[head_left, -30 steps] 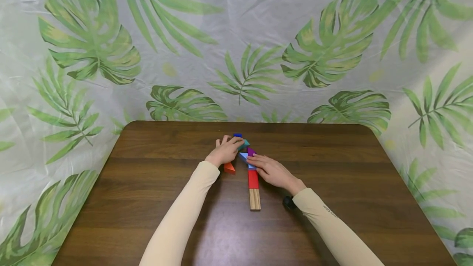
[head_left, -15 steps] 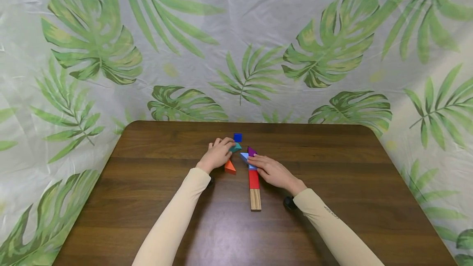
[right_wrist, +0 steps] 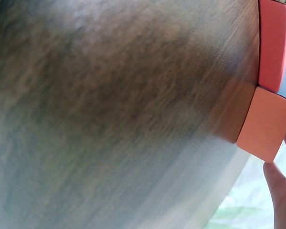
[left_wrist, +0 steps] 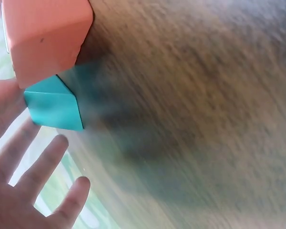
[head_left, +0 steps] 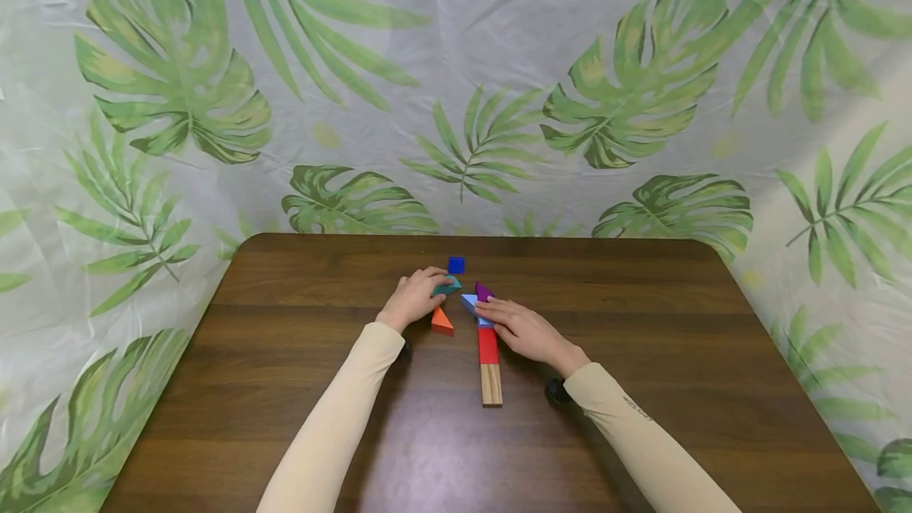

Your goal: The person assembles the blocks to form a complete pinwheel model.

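Note:
My left hand (head_left: 413,296) pinches a teal triangular block (head_left: 449,285) between thumb and index finger; the left wrist view shows the same teal block (left_wrist: 55,105) with the other fingers spread. Just below that hand lies an orange triangular block (head_left: 442,323). My right hand (head_left: 526,329) rests with nearly straight fingers on a row of blocks, partly covering a light blue block (head_left: 469,301) and a purple block (head_left: 484,290). In the right wrist view, fingertips touch an orange-red block (right_wrist: 267,124), which meets a red block (right_wrist: 274,45).
A dark blue square block (head_left: 456,265) lies beyond the left hand. The row runs toward the person through a red block (head_left: 488,347) to a bare wood-striped block (head_left: 492,385). The brown table (head_left: 677,339) ends at a leaf-patterned cloth (head_left: 470,38).
My left hand has drawn back left and slightly toward the person, bringing the teal block along and uncovering the dark blue block. The right hand has stayed put.

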